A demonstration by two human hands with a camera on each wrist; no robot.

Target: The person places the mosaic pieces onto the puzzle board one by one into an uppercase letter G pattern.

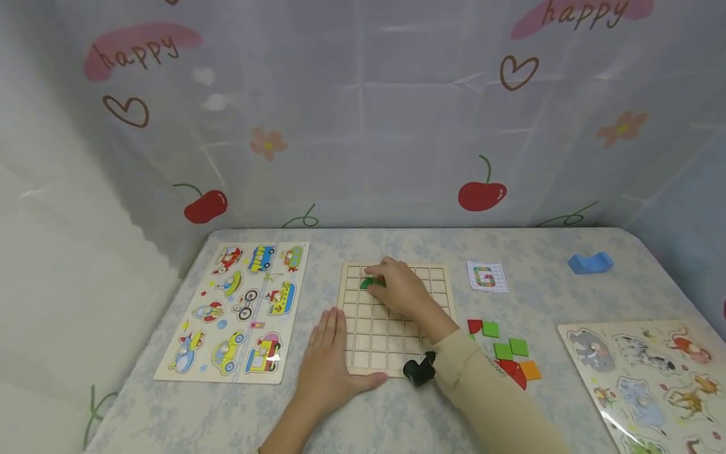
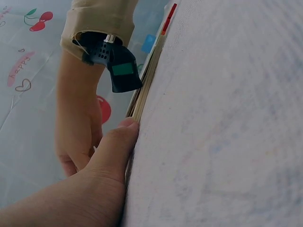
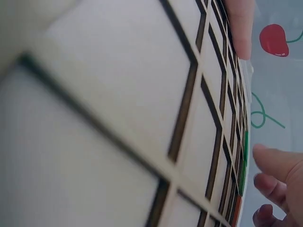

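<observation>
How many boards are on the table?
3: the vehicle board on the left, the grid board in the middle, touched by the left hand, and the animal board on the right, partly cut off. More could be offscreen.

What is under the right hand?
Under the right hand is the wooden board, with a green piece peeking out. I can't see what else the hand covers.

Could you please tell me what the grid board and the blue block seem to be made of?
Grid board: probably bare, matte wood, judging by its pale tan colour and brown cut edges. Blue block: perhaps painted wood or plastic; its smooth, even colour leaves that open.
</observation>
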